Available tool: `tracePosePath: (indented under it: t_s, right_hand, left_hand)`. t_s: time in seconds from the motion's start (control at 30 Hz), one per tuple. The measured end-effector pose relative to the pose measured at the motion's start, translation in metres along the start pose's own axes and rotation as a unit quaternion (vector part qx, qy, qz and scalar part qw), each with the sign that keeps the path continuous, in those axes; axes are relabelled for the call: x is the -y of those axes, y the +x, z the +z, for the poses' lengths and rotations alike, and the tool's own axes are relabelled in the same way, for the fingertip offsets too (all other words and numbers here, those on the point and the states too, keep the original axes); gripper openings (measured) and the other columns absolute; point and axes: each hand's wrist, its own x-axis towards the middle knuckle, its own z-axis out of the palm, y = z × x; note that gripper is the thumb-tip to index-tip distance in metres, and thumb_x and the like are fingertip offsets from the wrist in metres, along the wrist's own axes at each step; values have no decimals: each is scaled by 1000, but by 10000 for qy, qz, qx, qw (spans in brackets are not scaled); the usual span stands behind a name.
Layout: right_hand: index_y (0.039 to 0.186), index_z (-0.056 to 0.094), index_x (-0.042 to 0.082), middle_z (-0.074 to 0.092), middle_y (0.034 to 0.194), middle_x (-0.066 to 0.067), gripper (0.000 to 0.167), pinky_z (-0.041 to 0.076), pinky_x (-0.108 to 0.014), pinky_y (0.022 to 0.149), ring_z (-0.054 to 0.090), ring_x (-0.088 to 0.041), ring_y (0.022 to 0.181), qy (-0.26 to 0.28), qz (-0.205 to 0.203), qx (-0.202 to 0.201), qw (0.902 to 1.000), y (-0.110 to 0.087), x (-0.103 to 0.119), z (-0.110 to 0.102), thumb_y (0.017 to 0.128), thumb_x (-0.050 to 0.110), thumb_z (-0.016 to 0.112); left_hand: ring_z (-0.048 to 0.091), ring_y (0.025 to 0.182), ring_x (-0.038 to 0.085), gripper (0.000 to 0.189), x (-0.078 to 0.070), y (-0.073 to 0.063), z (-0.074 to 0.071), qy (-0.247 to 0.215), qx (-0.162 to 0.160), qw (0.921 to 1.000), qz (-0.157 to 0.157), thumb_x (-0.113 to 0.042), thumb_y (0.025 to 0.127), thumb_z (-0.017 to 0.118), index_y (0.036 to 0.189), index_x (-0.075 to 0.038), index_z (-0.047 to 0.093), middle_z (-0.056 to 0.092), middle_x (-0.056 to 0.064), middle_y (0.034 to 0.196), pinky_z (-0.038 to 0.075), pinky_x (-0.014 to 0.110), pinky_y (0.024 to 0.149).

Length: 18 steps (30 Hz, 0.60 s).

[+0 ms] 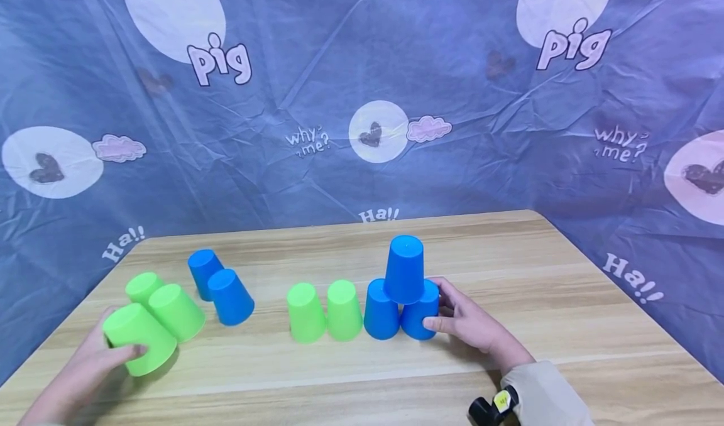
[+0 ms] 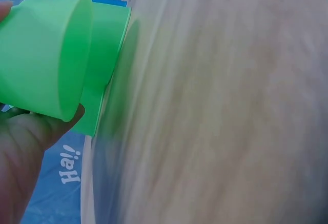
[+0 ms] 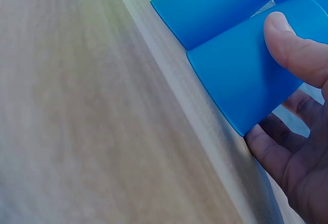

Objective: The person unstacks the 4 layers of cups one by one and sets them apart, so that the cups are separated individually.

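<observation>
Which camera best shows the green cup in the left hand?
The head view: the green cup shows nearly whole there, base up, in the left hand. The left wrist view shows its rim closer but cuts off the base end; the right wrist view doesn't show it.

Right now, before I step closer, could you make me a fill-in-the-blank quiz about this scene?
The left hand holds a cup coloured ____.
The right hand grips a lower cup coloured ____.
The top cup rests on ____ others.
Altogether, the green cups number ____.

Missing words: green; blue; two; five.
</observation>
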Motion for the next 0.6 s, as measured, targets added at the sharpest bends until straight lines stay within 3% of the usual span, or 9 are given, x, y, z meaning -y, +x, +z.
tracePosePath:
  t_s: [0.37,0.6]
  right_hand:
    - [137,32,16,47,133,-16,61,35,-63,97,44,-40,121,3,-32,35,10000,2,1,-1,86,27,64]
    - [136,32,17,46,133,-17,61,37,-62,97,43,-40,121,55,23,9,10000,2,-1,-1,86,27,65]
  left_hand:
    - [58,89,3,60,10,4,-8,-596,520,9968,58,19,76,46,119,-22,42,59,-9,102,49,15,74]
    - [58,90,4,58,13,6,-17,-390,890,9952,-94,15,77,47,121,-23,42,60,-9,103,47,15,75]
